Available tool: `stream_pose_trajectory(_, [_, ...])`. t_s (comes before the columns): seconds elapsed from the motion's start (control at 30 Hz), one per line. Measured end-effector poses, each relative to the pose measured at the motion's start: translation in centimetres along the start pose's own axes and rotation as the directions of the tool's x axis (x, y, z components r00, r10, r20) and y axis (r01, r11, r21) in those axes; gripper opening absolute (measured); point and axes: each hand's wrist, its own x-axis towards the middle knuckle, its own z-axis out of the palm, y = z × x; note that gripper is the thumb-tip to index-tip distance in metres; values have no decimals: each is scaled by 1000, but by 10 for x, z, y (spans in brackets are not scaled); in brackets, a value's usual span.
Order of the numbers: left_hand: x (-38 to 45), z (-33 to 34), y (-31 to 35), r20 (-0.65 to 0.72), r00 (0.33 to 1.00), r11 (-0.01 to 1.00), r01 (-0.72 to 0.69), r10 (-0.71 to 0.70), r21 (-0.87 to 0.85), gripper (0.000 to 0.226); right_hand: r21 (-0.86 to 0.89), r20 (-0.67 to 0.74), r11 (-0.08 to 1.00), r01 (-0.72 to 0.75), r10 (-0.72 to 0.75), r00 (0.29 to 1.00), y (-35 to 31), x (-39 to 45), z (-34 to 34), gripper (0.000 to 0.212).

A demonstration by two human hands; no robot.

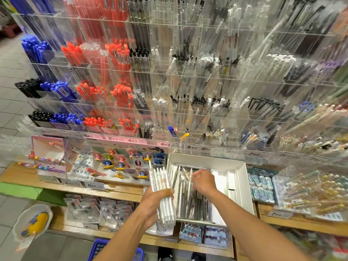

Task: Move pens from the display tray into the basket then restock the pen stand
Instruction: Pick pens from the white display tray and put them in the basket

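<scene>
My left hand (153, 202) grips a bundle of white pens (162, 187) in clear sleeves, held upright just left of the white display tray (243, 185). The tray lies on the wooden shelf and holds several packaged pens (194, 202) lying lengthwise. Reaching into the tray's upper part, my right hand (203, 182) pinches one clear-wrapped pen (185, 173) by its top end. The blue basket (99, 247) shows at the bottom edge, below my left forearm. Behind the tray rises the tiered clear acrylic pen stand (188, 81).
The stand's compartments hold blue, red, black and clear pens, with price labels along its front edge. Character pen displays sit left of the tray, packaged erasers and decorated pens to its right. Carded items lie on the lower wooden shelf (120, 194). A tiled floor is at far left.
</scene>
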Motion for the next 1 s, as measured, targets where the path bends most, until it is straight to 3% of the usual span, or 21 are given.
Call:
stream_pose_trajectory(0.17, [-2,-9,1,-57,998,999,27,-28,-27,29,-424,26,905,43,-35,999,1,25,22,11])
stream_pose_trajectory(0.27, [-3,-16,1,-71,997,999,27,-29,-20,30,-488,9,872,42,-43,999,-2,30,35,29])
stream_pose_trajectory(0.37, [-4,-20,3,-91,995,1000,28,-28,-7,35,-489,-20,872,6,-18,1000,-5,32,38,36])
stream_pose_trajectory(0.63, [-3,-21,10,-86,996,999,34,-34,-1,34,-371,-2,925,-84,90,996,-15,34,41,10])
stream_pose_trajectory(0.83, [-2,-19,13,-46,998,999,32,-32,4,33,-202,37,976,-79,88,995,-19,32,46,34])
stream_pose_trajectory(1.0, [-5,-18,16,-28,999,1000,17,-17,-3,33,-84,173,995,-62,76,982,-36,22,66,36])
